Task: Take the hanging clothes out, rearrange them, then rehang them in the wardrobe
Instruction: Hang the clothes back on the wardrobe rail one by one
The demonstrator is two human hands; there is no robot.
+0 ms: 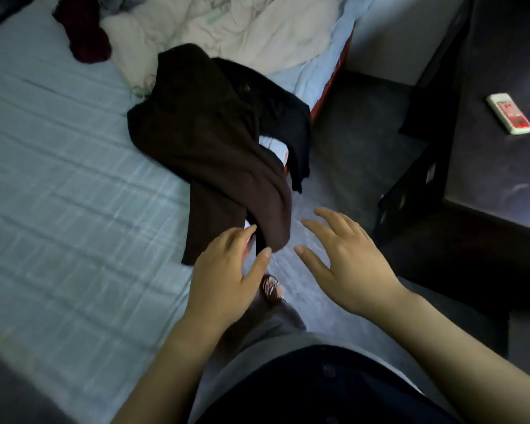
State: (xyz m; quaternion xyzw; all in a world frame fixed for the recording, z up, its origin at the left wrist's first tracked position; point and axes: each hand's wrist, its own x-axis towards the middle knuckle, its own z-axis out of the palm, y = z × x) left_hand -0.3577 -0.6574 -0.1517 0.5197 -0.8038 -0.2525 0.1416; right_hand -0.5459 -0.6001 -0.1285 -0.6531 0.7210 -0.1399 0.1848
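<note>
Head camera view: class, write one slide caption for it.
Left hand and right hand, fingers straight, beside a dark brown cloth garment lying on the pale blue checked bed sheet.

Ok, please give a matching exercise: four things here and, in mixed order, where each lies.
Things: 1 brown garment; 2 maroon cloth; 3 white and red box; 4 cream quilt.
Places: a on the dark table; b bunched at the far end of the bed; c over the bed edge, by the left hand; d far left on the bed.
Pairs: 1-c; 2-d; 3-a; 4-b.
</note>
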